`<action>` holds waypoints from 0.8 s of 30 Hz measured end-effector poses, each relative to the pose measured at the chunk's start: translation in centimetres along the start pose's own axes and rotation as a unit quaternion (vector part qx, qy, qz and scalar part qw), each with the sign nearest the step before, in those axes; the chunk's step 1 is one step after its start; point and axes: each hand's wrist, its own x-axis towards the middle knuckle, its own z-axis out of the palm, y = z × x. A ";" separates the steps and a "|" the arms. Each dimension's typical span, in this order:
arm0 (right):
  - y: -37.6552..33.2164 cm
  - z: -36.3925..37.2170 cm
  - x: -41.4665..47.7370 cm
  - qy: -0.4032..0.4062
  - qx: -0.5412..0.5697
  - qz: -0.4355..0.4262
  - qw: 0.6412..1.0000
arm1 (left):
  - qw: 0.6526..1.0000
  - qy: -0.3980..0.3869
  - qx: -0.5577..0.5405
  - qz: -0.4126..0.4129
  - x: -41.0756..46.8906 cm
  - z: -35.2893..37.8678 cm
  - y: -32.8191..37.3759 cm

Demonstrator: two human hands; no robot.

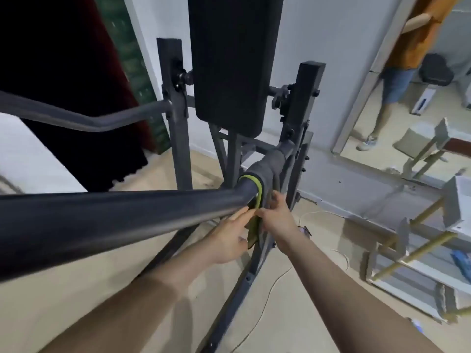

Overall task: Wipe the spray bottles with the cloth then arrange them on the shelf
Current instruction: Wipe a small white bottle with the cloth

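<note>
- Grey soft cloth with yellow-green hem [265,169] hangs folded over the round dark metal bar [127,212].
- Left grip [229,240] and right grip [276,220] both pinch its hanging end.

I counted two hands at work, the left hand [226,240] and the right hand [276,219], and one cloth [265,171]. The frame had one black padded board [229,59], two upright posts, the left post [175,110] and the right post [304,98], and two long bars, the far bar [76,119] and the near bar [114,212]. I made out one mirror [420,118], one person [397,80] reflected in it, and one shelf unit [407,253].
</note>
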 end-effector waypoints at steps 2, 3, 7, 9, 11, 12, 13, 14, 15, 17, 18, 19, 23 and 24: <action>0.0 -0.7 2.2 0.001 -0.042 -0.019 0.999 | 0.999 0.049 -0.005 -0.013 1.0 0.4 0.5; 0.2 -1.0 3.2 0.002 -0.052 -0.022 0.998 | 0.998 0.052 -0.016 -0.035 1.3 0.6 1.1; 0.0 -2.3 4.6 -0.028 -0.059 -0.045 0.997 | 0.988 0.085 -0.076 -0.101 2.4 1.0 4.3; -0.7 -3.9 4.3 -0.063 -0.023 -0.030 0.997 | 0.978 0.131 -0.105 -0.120 2.7 1.0 5.7; -2.0 -5.8 3.4 -0.111 0.008 0.000 0.994 | 0.975 0.173 -0.090 -0.105 2.8 1.0 6.8; -2.8 -6.8 2.9 -0.136 0.015 0.006 0.991 | 0.976 0.192 -0.064 -0.082 2.7 0.8 7.6; -3.7 -7.9 2.3 -0.153 0.007 0.003 0.988 | 0.976 0.209 -0.039 -0.052 2.8 0.6 8.5; -4.6 -9.0 1.6 -0.164 -0.007 -0.006 0.986 | 0.975 0.218 -0.010 -0.029 2.8 0.3 9.4; -5.6 -10.4 0.8 -0.174 -0.021 -0.019 0.984 | 0.975 0.217 0.032 -0.027 3.0 0.0 10.3; -7.6 -13.3 -1.1 -0.176 -0.034 -0.052 0.982 | 0.965 0.203 0.148 -0.072 3.6 -0.5 11.7; -8.5 -14.9 -2.4 -0.170 -0.037 -0.069 0.982 | 0.953 0.210 0.203 -0.077 3.7 -0.8 12.5; -9.1 -16.5 -3.3 -0.164 -0.038 -0.083 0.982 | 0.941 0.230 0.239 -0.066 3.9 -1.0 13.1; -9.3 -22.6 -7.7 -0.061 -0.020 -0.102 0.993 | 0.967 0.236 0.098 0.008 4.8 -1.5 15.2; -8.9 -23.8 -8.7 -0.006 -0.039 -0.122 0.992 | 0.982 0.191 0.001 -0.001 5.1 -1.4 16.1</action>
